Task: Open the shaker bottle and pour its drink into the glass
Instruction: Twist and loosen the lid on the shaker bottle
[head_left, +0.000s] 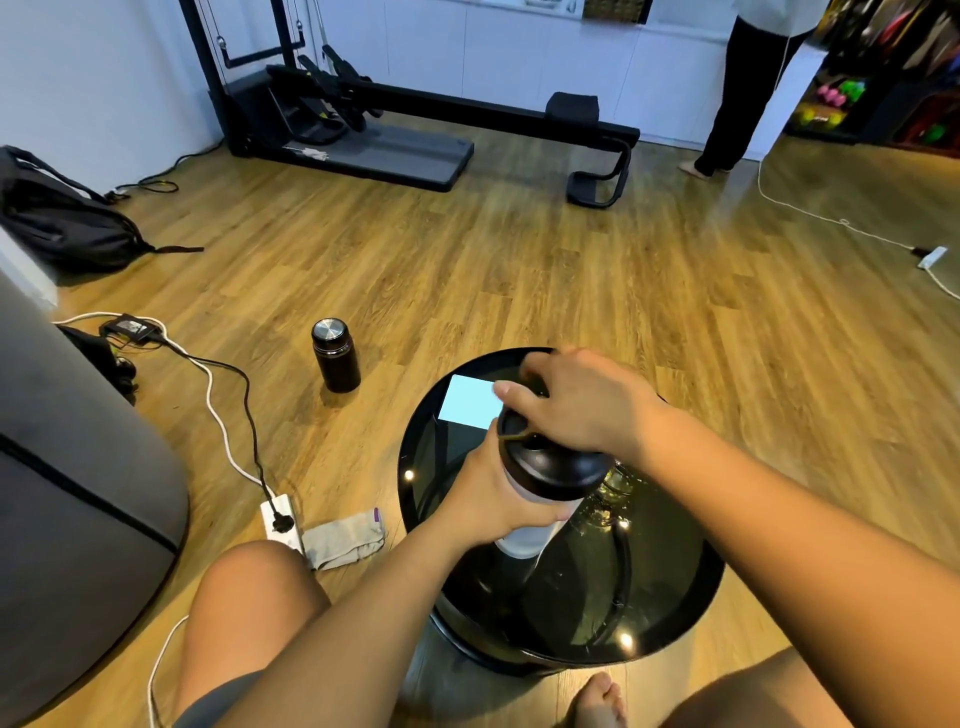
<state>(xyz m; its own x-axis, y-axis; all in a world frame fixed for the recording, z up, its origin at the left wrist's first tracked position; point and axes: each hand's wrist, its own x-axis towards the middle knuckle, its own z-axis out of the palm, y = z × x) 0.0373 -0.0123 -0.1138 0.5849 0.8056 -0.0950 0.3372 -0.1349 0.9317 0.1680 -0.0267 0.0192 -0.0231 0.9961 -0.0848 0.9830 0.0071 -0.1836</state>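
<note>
The shaker bottle (524, 540) has a pale translucent body and a black lid (550, 470), and it is held upright above the round black glass table (670, 613). My left hand (498, 493) is wrapped around the bottle's body just under the lid. My right hand (576, 400) rests on top of the lid with its fingers curled over the far edge. The clear glass (613, 499) stands on the table just right of the bottle, mostly hidden behind the lid and my right wrist.
A pale blue card (467, 402) lies at the table's far left. On the wooden floor are a dark flask (335, 356), a power strip (280, 519) with cables, a grey cloth (345, 538) and a backpack (62, 218). A person (737, 88) stands far right.
</note>
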